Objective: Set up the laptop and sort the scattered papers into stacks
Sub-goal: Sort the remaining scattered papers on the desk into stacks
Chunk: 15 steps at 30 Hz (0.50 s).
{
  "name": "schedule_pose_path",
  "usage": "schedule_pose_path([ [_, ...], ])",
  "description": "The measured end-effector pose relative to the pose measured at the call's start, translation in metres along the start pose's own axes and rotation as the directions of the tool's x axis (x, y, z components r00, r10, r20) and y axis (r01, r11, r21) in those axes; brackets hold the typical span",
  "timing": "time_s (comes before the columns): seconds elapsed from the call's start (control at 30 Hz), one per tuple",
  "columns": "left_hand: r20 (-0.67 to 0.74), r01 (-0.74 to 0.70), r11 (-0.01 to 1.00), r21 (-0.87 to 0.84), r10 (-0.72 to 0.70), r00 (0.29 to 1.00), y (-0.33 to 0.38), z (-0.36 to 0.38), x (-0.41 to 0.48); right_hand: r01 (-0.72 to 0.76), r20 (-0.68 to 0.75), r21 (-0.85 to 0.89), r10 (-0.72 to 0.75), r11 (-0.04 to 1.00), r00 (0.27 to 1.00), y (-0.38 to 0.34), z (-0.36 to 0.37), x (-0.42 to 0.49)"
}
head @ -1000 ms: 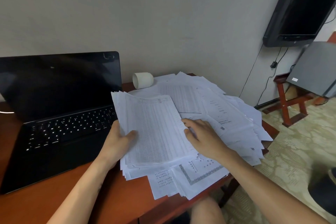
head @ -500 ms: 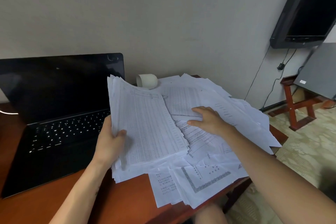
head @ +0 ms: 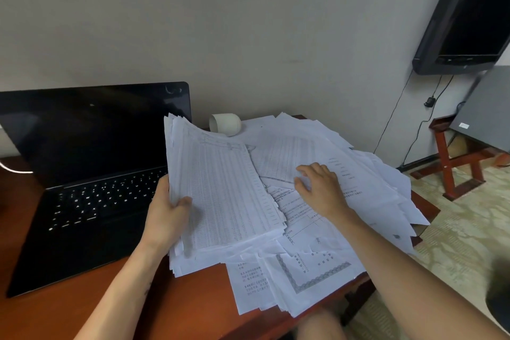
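Left hand (head: 165,218) grips a thick bundle of gridded sheets (head: 226,196), right hand (head: 320,190) rests with relaxed fingers on the loose papers (head: 372,188) heaped under it; laptop (head: 91,174) stands open, screen dark, just beyond the left hand, so sorting seems barely begun, with no finished stacks visible.

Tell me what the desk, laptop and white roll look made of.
Desk: reddish-brown wood or veneer, smooth with a slight sheen. Laptop: black matte casing, metal or plastic unclear; glossy screen shows reflections. Roll: white, matte, probably paper; its open end looks hollow.
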State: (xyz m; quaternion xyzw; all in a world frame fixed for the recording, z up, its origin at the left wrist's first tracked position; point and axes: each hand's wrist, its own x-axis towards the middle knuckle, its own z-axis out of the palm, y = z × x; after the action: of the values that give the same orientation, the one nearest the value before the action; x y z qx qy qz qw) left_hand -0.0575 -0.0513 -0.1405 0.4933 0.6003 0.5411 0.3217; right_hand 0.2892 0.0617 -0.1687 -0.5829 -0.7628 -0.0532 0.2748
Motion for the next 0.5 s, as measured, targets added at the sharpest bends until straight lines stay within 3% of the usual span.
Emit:
schedule_pose_path([
  [0.1,-0.01,-0.001,1.0,-0.02,0.001,1.0,-0.002,-0.006,-0.008,-0.066,0.17,-0.03,0.07,0.997,0.983,0.003,0.001,0.003],
  [0.17,-0.024,0.0,1.0,-0.023,-0.001,1.0,-0.005,-0.012,-0.017,-0.083,0.191,-0.03,0.088,0.996,0.978,0.005,0.002,0.004],
  [0.37,-0.085,-0.008,1.0,-0.014,0.007,0.996,-0.01,-0.024,-0.037,-0.032,-0.016,0.049,0.033,0.998,0.999,0.003,0.0,0.002],
  [0.5,-0.119,-0.022,0.999,-0.024,0.019,0.993,-0.01,-0.033,-0.054,-0.056,-0.076,0.11,0.065,0.992,0.995,-0.001,-0.011,-0.004],
])
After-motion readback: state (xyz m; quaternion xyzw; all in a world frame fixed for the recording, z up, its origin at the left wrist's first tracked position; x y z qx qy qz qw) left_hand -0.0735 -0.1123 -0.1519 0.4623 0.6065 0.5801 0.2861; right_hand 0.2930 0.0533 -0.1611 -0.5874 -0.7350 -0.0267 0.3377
